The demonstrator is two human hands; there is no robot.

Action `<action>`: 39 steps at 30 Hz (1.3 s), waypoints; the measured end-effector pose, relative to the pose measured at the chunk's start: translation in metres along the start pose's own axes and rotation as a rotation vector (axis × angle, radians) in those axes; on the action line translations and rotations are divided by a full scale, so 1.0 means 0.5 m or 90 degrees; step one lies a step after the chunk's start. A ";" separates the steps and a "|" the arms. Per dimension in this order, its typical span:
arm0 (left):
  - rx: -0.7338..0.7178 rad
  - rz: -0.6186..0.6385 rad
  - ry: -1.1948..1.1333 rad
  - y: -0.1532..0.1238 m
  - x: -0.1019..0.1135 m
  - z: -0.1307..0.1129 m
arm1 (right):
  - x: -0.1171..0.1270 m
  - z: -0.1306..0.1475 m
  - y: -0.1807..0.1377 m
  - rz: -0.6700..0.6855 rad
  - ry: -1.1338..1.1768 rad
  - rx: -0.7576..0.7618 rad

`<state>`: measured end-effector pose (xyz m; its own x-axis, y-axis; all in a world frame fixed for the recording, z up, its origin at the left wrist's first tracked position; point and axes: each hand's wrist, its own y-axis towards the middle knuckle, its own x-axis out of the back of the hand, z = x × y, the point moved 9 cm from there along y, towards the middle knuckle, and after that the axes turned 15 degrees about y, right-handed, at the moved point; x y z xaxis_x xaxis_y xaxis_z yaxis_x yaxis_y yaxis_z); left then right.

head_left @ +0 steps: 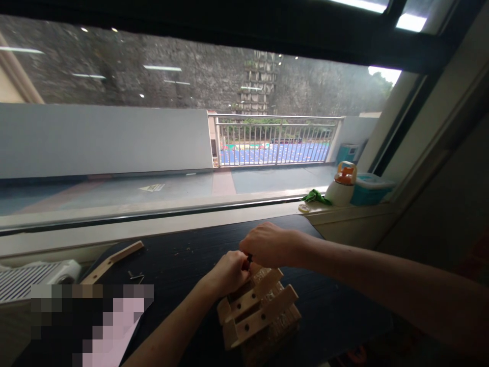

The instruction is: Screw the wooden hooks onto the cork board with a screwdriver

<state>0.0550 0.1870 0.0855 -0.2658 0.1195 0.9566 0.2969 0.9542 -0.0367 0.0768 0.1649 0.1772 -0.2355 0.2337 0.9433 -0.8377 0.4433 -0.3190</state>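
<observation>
Woodwork [280, 302] at the lower centre of the frame: what does it look like?

"Pale pieces set together over a dark table [171, 285]. 2 bars [255, 322] run side by side, each showing 2 dark holes [246, 327], their right ends higher in the frame than their left."

"And the left hand [231, 271]?"

"Just above the bars, fingers curled in toward the woodwork's upper edge. I cannot tell exactly what they pinch."

"The right hand [269, 244]?"

"It reaches in from the right side of the frame, also curled, close against the left. Between the 2 of them shows a small dark piece [249, 258]; I cannot tell which hand grips it."

"Anything else on the table?"

"Yes, a wooden strip [122, 254] lies slanted toward the lower left, with thin metal pieces [135, 277] near it."

"And at the right of the frame?"

"A green cloth [316, 197], a white and orange container [340, 192] and a teal box [370, 191] stand in a row on the windowsill [229, 217]. Beyond the glass, at upper centre right, runs a metal railing [280, 140]."
</observation>
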 end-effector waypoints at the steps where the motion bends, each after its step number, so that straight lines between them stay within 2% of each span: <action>1: 0.000 0.001 0.001 0.000 0.000 0.000 | -0.001 -0.001 -0.001 -0.001 0.001 -0.002; 9: -0.021 0.001 0.000 0.000 0.005 -0.009 | 0.004 -0.028 -0.001 -0.032 0.050 -0.060; 21: -0.018 -0.016 0.000 -0.002 0.000 -0.004 | 0.005 -0.006 0.004 -0.017 0.039 0.008; 29: -0.027 -0.011 -0.002 0.000 -0.003 -0.004 | -0.002 -0.048 0.002 -0.044 0.146 -0.040; 39: -0.017 -0.020 0.013 0.000 -0.003 -0.001 | 0.009 -0.004 0.003 -0.056 0.041 0.039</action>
<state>0.0557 0.1867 0.0841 -0.2565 0.0835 0.9629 0.3127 0.9498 0.0009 0.0757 0.1684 0.1807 -0.1292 0.2522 0.9590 -0.8827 0.4114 -0.2271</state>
